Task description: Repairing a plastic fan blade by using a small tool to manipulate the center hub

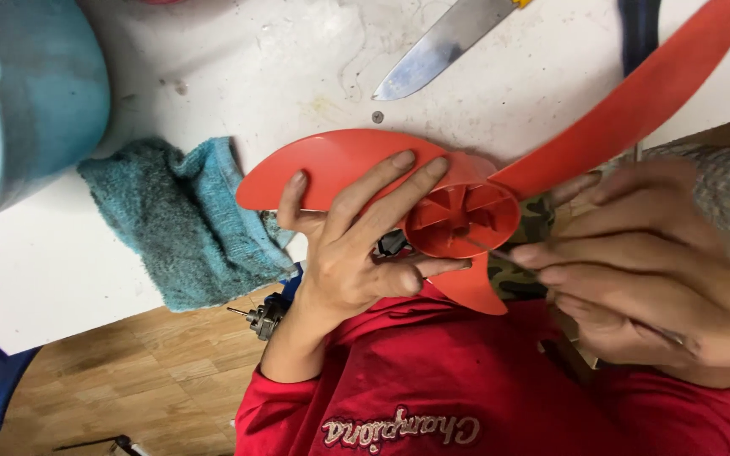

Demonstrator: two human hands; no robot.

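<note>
The person holds a red plastic fan blade point(466, 181) over their lap, just off the near edge of the white desk point(238, 59), with its round hub turned up toward them. The left hand point(356, 245) cradles it from below and behind — fingers point(382, 190) spread flat across one of the blades, the thumb stretched along under the hub, so the grip is open-handed but firm against the plastic rather than curled round it. The right hand point(652, 270) comes in from the other side, its fingers drawn together in a pinch on a thin metal tool point(487, 247), whose tip reaches into the open hub among the ribs; the hand is blurred, and what kind of tool it is I cannot tell. One long blade sweeps up and away to the far right corner, another short one points down over the red sweatshirt point(483, 388) the person wears. On the desk, just beside the left hand, lies a crumpled teal towel point(179, 224), hanging a little over the edge. Farther back a large knife point(437, 46) lies with its blade pointing toward the fan, a small screw point(377, 116) near its tip. A blue bucket point(44, 93) stands at the far left corner. Below the left wrist a small metal part with a shaft point(264, 317) shows above the wooden floor point(145, 380).
</note>
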